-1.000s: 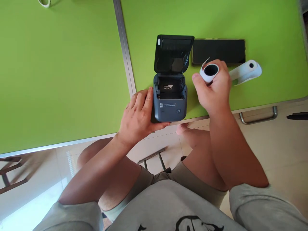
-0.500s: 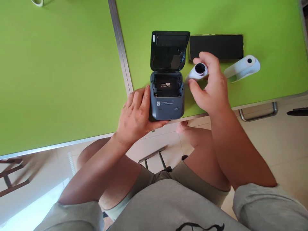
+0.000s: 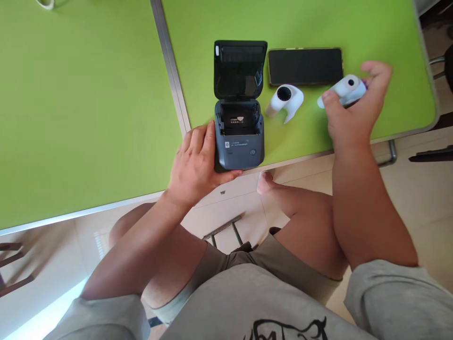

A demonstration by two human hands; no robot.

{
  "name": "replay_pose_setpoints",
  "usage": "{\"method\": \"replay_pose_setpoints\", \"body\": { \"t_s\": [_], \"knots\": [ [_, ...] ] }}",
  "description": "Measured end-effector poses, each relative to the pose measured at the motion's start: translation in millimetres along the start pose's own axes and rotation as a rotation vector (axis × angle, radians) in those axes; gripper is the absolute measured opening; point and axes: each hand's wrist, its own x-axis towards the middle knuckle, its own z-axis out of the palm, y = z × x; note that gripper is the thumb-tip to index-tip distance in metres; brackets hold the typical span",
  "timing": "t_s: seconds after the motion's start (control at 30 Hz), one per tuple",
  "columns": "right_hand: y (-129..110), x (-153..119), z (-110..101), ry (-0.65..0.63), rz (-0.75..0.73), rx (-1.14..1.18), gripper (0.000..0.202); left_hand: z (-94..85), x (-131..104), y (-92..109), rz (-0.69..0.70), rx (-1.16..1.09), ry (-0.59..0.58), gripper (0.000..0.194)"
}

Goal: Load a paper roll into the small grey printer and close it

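A dark blue-grey label printer [image 3: 239, 153] stands near the table's front edge with its black lid [image 3: 239, 71] raised and its inner bay showing. My left hand [image 3: 198, 160] grips it, fingers along its left side and thumb across the front. To the printer's right lies a white label roll [image 3: 295, 94] with a dark core and a loose, curling end. Farther right, my right hand [image 3: 357, 108] has thumb and fingers around a second label roll [image 3: 341, 88], which has a smaller core hole. Part of that roll's right side is hidden by the fingers.
A phone [image 3: 306, 67] with a dark screen lies behind the rolls. The green table [image 3: 106, 108] has a metal seam [image 3: 170, 61] left of the printer. Its rounded right corner and front edge are near my right arm. A white looped object [image 3: 46, 4] is at the top left.
My right hand has let go of the dark-cored label roll and moved right to the other roll. The first roll now rests with its loose end curled out. My left hand stays on the printer.
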Motion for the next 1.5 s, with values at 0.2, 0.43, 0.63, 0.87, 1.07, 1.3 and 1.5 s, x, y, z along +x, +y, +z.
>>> {"method": "replay_pose_setpoints", "body": {
  "t_s": [0.2, 0.43, 0.63, 0.87, 1.07, 1.3, 1.5],
  "knots": [
    [-16.0, -4.6, -0.4, -0.219, -0.012, -0.096, 0.062, -0.2, 0.8, 1.5, -0.003, 0.025, -0.010, 0.117],
    [-34.4, -13.1, -4.7, -0.394, -0.083, -0.185, 0.053, -0.7, 0.0, 1.9, -0.013, 0.014, -0.006, 0.116],
    [-35.9, -9.8, -5.3, -0.344, -0.096, -0.059, 0.053, 2.4, 0.3, 2.9, -0.011, 0.062, 0.021, 0.118],
    [-127.0, -43.5, -3.2, -0.420, -0.509, 0.182, 0.044, 5.4, -0.3, 1.9, -0.007, 0.053, 0.025, 0.117],
    [-146.7, -49.9, 25.8, -0.563, -0.479, -0.057, 0.035, 5.0, -1.9, 0.1, 0.023, 0.042, 0.029, 0.114],
    [-148.2, -42.7, 37.0, -0.598, -0.439, -0.122, 0.020, 2.5, -2.8, 2.7, 0.041, 0.042, 0.046, 0.115],
    [-151.2, -52.2, 33.2, -0.494, -0.500, 0.003, 0.020, 2.9, -7.6, 1.2, 0.063, 0.026, 0.045, 0.108]
  ]
}}
